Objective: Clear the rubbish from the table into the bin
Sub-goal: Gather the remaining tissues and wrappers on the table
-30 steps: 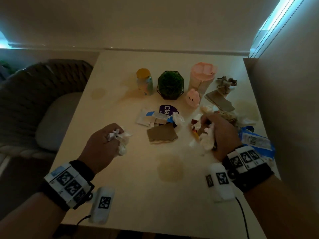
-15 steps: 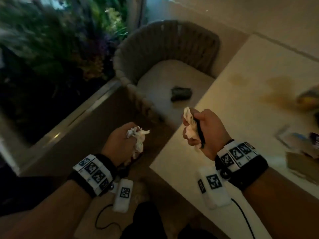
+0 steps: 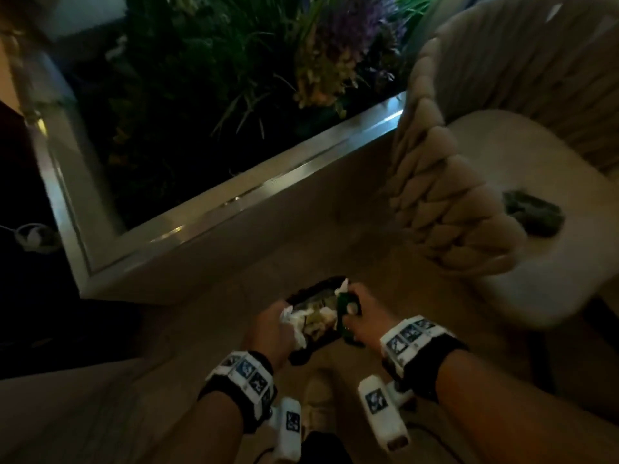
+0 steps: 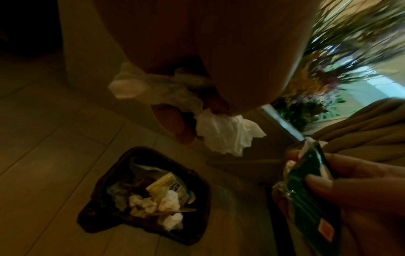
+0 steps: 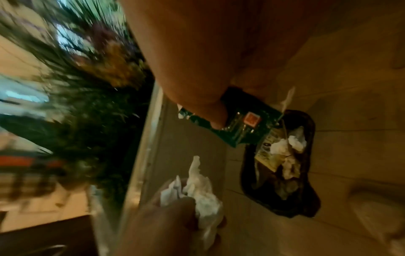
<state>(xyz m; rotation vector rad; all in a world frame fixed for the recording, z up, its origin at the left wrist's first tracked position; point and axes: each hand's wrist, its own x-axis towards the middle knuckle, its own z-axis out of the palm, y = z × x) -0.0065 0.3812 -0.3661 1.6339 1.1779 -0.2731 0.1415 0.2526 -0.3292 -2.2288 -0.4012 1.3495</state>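
A small black bin (image 3: 303, 293) (image 4: 109, 223) (image 5: 306, 199) stands on the floor, holding crumpled tissues and a yellow wrapper. Both hands hover just above it. My left hand (image 3: 273, 324) grips a wad of crumpled white tissue (image 3: 294, 321) (image 4: 225, 133) (image 5: 201, 187) over the bin's left side. My right hand (image 3: 361, 313) grips a dark green wrapper (image 3: 345, 304) (image 4: 311, 190) (image 5: 247, 124) with a red square mark, together with a scrap of white tissue (image 3: 343, 285), over the bin's right side. The table is out of view.
A woven beige chair (image 3: 469, 202) stands close on the right, with a dark object (image 3: 532, 212) on its seat. A planter with a pale frame (image 3: 234, 202) and foliage runs behind the bin. My shoe (image 3: 318, 396) is on the tiled floor just before the bin.
My view has swung from the table down to the floor on the left. Both hands have carried their rubbish off the table and lowered it over the bin.
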